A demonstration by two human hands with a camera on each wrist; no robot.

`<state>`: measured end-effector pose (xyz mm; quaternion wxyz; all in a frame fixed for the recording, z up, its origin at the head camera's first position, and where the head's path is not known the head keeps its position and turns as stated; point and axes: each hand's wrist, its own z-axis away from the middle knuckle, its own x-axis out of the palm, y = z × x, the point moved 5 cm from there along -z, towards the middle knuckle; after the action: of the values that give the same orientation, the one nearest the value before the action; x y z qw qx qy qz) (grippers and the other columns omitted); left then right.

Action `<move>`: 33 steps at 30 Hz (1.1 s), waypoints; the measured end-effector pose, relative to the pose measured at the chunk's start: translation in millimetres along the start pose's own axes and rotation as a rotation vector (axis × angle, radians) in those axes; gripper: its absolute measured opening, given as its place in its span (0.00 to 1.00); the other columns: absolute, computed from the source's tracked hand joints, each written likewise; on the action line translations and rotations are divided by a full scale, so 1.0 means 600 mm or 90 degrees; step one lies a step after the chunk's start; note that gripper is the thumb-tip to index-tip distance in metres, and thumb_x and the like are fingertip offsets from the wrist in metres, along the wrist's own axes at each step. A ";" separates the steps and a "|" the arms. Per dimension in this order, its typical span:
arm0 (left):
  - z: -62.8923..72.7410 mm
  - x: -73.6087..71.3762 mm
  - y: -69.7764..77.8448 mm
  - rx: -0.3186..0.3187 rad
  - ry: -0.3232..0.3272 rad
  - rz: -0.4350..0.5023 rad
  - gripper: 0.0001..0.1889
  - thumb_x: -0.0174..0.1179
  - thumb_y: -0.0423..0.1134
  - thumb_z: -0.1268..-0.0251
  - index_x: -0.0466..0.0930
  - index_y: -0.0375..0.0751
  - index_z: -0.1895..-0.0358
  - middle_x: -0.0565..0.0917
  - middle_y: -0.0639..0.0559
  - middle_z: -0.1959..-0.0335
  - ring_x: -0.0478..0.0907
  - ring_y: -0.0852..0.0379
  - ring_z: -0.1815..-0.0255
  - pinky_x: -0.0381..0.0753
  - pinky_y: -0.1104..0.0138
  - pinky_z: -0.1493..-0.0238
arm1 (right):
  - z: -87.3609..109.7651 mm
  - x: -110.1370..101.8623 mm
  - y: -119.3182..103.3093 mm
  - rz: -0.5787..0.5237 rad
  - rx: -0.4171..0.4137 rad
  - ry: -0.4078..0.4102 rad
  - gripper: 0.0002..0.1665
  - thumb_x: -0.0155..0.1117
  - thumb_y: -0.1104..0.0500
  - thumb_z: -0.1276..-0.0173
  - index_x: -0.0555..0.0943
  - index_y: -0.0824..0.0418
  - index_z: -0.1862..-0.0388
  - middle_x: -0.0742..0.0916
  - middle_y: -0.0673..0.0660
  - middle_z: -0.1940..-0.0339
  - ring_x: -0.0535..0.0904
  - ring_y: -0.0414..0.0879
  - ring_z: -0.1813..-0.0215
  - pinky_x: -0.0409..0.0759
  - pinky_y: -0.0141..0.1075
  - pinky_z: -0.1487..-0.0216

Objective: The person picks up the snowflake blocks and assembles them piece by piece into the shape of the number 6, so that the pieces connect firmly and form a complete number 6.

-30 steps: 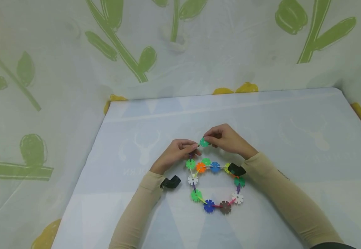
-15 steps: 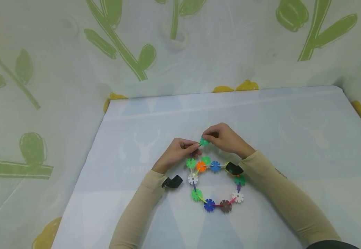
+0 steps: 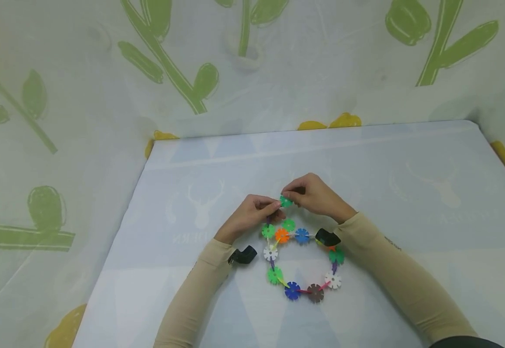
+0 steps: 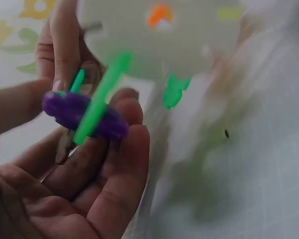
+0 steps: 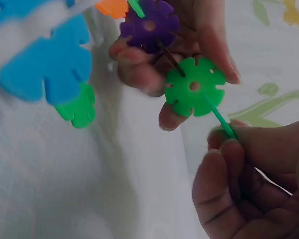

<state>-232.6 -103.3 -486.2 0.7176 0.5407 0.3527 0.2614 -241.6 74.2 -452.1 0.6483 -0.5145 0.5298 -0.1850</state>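
Observation:
A chain of slotted plastic snowflake discs lies in a rough ring on the table, its far left end lifted into my left hand. In the right wrist view that end runs through a purple disc and a brown disc, seen edge-on, to a bright green disc. My left thumb and fingers grip these end discs. Between thumb and fingertips, my right hand pinches a teal-green disc, edge-on, which meets the green disc near its middle hole.
Nearest the body, the ring has a dark blue disc, a brown one and a white disc. An orange disc and a light blue disc lie below the hands. Flower-patterned sheeting rises behind the pale table.
My right hand has shifted slightly left, bringing its disc closer to my left fingertips. Left hand has edged a little right. The ring on the table stays about where it was.

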 end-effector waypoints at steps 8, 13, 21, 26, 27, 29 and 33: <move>-0.002 -0.006 0.001 -0.014 0.054 -0.017 0.16 0.58 0.44 0.21 0.87 0.36 0.47 0.91 0.39 0.57 0.85 0.59 0.63 0.82 0.69 0.59 | -0.001 0.006 0.003 -0.034 0.002 -0.042 0.09 0.65 0.61 0.24 0.89 0.63 0.54 0.91 0.57 0.65 0.81 0.45 0.71 0.84 0.37 0.66; -0.001 -0.011 -0.002 -0.023 0.071 0.009 0.14 0.58 0.41 0.21 0.86 0.33 0.47 0.91 0.37 0.58 0.85 0.60 0.65 0.82 0.70 0.61 | 0.003 -0.007 0.009 -0.028 0.018 -0.047 0.11 0.65 0.59 0.24 0.87 0.65 0.50 0.91 0.59 0.62 0.84 0.48 0.68 0.86 0.40 0.62; 0.001 -0.015 -0.003 -0.037 0.066 0.027 0.14 0.57 0.41 0.20 0.86 0.34 0.48 0.92 0.39 0.59 0.84 0.60 0.68 0.81 0.69 0.63 | 0.012 -0.021 0.024 0.080 0.040 -0.103 0.11 0.69 0.60 0.28 0.89 0.63 0.51 0.92 0.54 0.60 0.81 0.43 0.63 0.82 0.34 0.60; 0.000 -0.020 -0.005 -0.043 0.076 0.025 0.14 0.57 0.42 0.20 0.86 0.34 0.49 0.92 0.41 0.61 0.83 0.61 0.69 0.82 0.69 0.64 | 0.011 -0.004 0.026 0.121 0.017 -0.183 0.12 0.75 0.59 0.33 0.88 0.61 0.53 0.90 0.52 0.61 0.79 0.43 0.62 0.81 0.35 0.58; 0.001 -0.021 -0.006 -0.045 0.078 0.028 0.14 0.57 0.42 0.20 0.86 0.34 0.49 0.92 0.41 0.62 0.83 0.61 0.69 0.83 0.69 0.64 | 0.011 0.001 0.027 0.126 0.013 -0.194 0.13 0.76 0.59 0.35 0.88 0.61 0.53 0.89 0.52 0.61 0.79 0.43 0.61 0.81 0.35 0.57; 0.001 -0.022 -0.006 -0.047 0.079 0.033 0.15 0.57 0.42 0.20 0.86 0.34 0.49 0.91 0.40 0.62 0.84 0.61 0.69 0.83 0.69 0.64 | 0.012 0.010 0.029 0.131 0.010 -0.212 0.14 0.78 0.57 0.36 0.88 0.60 0.53 0.88 0.52 0.59 0.79 0.42 0.60 0.81 0.35 0.55; 0.003 -0.021 -0.004 -0.042 0.071 0.044 0.16 0.57 0.42 0.20 0.85 0.32 0.47 0.91 0.37 0.59 0.86 0.60 0.67 0.85 0.68 0.63 | 0.016 0.022 0.027 0.139 0.000 -0.227 0.17 0.81 0.55 0.40 0.87 0.58 0.54 0.87 0.52 0.58 0.77 0.43 0.58 0.79 0.36 0.52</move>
<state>-239.3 -114.6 -485.4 0.7047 0.5132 0.3644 0.3275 -233.1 75.2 -473.4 0.7483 -0.4785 0.4590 -0.0196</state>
